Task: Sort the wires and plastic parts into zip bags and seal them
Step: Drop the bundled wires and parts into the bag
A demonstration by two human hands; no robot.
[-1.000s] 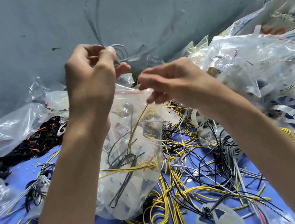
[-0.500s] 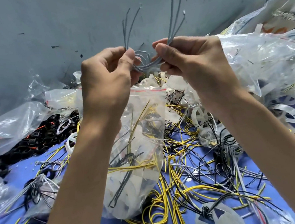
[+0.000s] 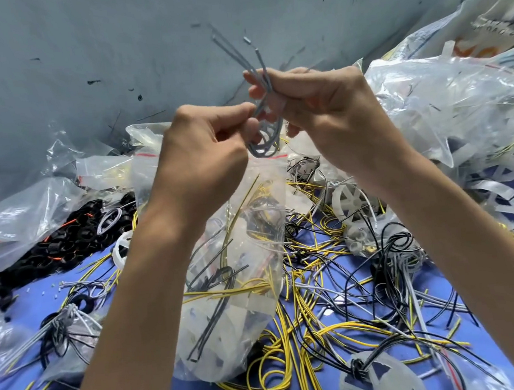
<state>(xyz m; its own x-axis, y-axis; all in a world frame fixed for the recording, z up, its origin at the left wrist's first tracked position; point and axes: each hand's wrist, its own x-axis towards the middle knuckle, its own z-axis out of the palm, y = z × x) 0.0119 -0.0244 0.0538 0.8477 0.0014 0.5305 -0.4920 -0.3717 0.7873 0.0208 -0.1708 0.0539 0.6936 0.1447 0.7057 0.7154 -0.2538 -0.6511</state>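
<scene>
Several crumpled clear bags run off the left edge, and their contents are too blurred behind the film to make out. Just beside them a heap of black plastic rings lies on the blue worktop, partly tucked under the film. Below it, a tied bundle of grey and black wires is cut off by the frame.

The left hand rises from the bottom of the view with its back to the camera. Its fingers are curled in, and thumb and forefinger pinch the looped grey wires. Its forearm hides the left side of the zip bag, which stands under both hands and holds yellow and black wires and pale plastic parts. Whether its mouth is parted cannot be told.

The grey loop hangs just above the bag's red strip, and its free ends point up against the grey wall. The right hand faces the left. Its curled fingers pinch the grey strands above the loop.

Its forearm covers part of the tangle of yellow wires and a white plastic wheel. A large clear bag of pale parts is cropped at the right.
</scene>
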